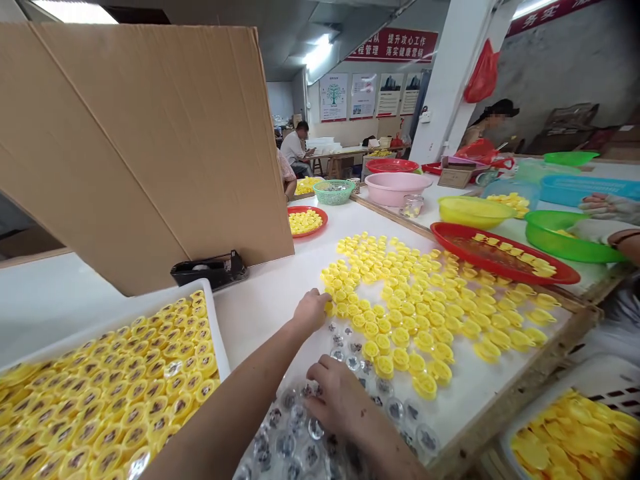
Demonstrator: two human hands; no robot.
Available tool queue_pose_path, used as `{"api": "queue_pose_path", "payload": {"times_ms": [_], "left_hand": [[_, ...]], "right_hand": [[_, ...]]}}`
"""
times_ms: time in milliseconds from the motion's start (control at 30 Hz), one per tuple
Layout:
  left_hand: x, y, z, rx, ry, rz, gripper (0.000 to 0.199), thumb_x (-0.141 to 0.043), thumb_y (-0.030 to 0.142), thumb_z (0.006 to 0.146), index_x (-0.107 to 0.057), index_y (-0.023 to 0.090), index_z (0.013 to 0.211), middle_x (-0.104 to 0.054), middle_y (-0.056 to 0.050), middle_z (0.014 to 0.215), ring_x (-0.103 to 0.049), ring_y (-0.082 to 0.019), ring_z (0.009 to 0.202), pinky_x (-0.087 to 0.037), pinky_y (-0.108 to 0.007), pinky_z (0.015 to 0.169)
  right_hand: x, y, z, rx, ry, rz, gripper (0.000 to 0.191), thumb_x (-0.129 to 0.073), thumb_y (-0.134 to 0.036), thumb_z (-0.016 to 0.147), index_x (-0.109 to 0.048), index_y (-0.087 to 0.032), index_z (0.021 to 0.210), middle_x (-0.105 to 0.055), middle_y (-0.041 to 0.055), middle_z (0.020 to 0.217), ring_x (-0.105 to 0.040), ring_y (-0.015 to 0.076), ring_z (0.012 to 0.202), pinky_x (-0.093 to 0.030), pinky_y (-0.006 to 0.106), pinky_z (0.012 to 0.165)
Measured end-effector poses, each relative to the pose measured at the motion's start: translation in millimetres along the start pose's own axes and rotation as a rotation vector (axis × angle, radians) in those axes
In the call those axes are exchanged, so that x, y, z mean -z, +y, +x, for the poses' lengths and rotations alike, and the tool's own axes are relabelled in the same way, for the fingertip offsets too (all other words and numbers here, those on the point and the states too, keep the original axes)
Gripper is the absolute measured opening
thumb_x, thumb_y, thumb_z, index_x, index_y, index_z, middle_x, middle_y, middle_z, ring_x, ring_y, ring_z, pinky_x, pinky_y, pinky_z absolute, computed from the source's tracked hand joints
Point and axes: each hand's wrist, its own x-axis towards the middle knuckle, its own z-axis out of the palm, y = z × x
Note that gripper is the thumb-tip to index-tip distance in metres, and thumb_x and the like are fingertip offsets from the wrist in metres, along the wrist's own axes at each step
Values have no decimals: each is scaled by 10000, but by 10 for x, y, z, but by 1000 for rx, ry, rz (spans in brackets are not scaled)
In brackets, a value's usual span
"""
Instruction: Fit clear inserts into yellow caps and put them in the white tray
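My left hand (311, 311) rests at the near edge of a spread of loose yellow plastic caps (410, 313) on a white table, its fingertips against a cap. Whether it grips that cap is hidden. My right hand (336, 395) lies lower in the view, fingers curled down among many clear round plastic pieces (295, 427) with dark centres. The hand covers part of that pile. A white tray (120, 327) at the lower left is packed with yellow caps (110, 407) that show dark centres.
A tall cardboard sheet (135, 140) stands at the left, with a black tape dispenser (209, 271) at its foot. Red (500, 253) and green (565, 237) containers stand at the right, beside a co-worker's hands (610, 208). A basket of yellow caps (575, 433) sits at the lower right.
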Motion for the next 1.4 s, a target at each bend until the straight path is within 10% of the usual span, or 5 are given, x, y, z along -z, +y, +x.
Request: {"api": "queue_pose_path", "payload": {"times_ms": [267, 467, 733, 1067, 1400], "left_hand": [[241, -71, -325, 55, 43, -96, 215, -608, 165, 674, -588, 181, 888, -597, -63, 925, -584, -189, 784, -453, -285, 667], [551, -7, -1089, 64, 91, -283, 164, -552, 219, 706, -541, 196, 868, -582, 18, 711, -532, -128, 632, -405, -232, 578], [285, -40, -2039, 133, 76, -795, 233, -630, 236, 706, -607, 176, 929, -576, 12, 741, -492, -107, 633, -400, -223, 582], [156, -48, -2205, 128, 84, -1076, 245, -717, 233, 681, -628, 141, 890, -594, -5, 761, -482, -101, 638, -373, -219, 571], [320, 23, -2310, 201, -154, -1548, 263, -643, 164, 734, -582, 156, 990, -634, -30, 859, -601, -128, 743, -473, -265, 674]], "right_hand": [[134, 62, -20, -35, 119, 264, 168, -629, -124, 718, -590, -184, 870, -581, 15, 827, -555, 154, 708, -444, 264, 668], [294, 17, -202, 3, 164, 433, 233, -570, -175, 800, -559, -199, 1031, -597, 24, 910, -571, 150, 755, -489, 269, 688], [366, -138, -407, 103, 128, 466, 293, -618, -153, 802, -605, -225, 1086, -603, 32, 951, -580, 160, 801, -494, 293, 719], [382, -436, -370, 242, 73, 313, 315, -598, -130, 827, -594, -231, 1126, -611, 39, 951, -589, 161, 791, -499, 293, 703], [454, -535, -311, 238, -103, 288, 398, -476, -129, 888, -559, -259, 1255, -604, 50, 960, -584, 167, 844, -488, 296, 727]]}}
